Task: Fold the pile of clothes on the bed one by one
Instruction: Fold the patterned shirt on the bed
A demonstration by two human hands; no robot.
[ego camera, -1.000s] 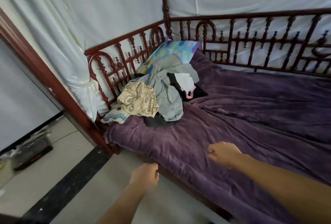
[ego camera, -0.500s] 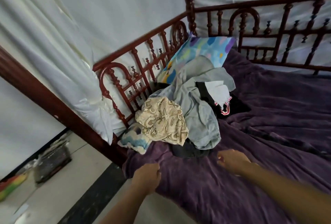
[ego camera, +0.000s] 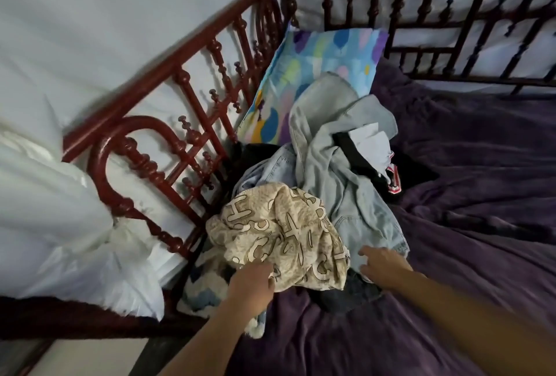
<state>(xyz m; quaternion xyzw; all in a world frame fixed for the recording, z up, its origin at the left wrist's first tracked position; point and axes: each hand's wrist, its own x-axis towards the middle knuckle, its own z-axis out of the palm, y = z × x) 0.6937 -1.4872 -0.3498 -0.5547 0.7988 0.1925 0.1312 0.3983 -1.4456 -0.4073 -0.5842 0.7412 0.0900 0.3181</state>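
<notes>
The pile of clothes [ego camera: 316, 183] lies crumpled at the bed's corner against the turned red wooden railing [ego camera: 180, 122] — a beige patterned garment [ego camera: 282, 231] on top, pale denim [ego camera: 355, 195] beside it, a bright pillow [ego camera: 319, 71] behind. The plush purple blanket [ego camera: 466, 255] wrinkles around it. Both hands have now reached the pile: the left hand [ego camera: 252, 282] curls onto the beige cloth's edge, the right hand [ego camera: 385, 267] rests loosely spread on the denim.

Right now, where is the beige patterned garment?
In the head view, the beige patterned garment tops the pile's near-left side, beside the light denim garment, with the left hand at its front edge.
</notes>
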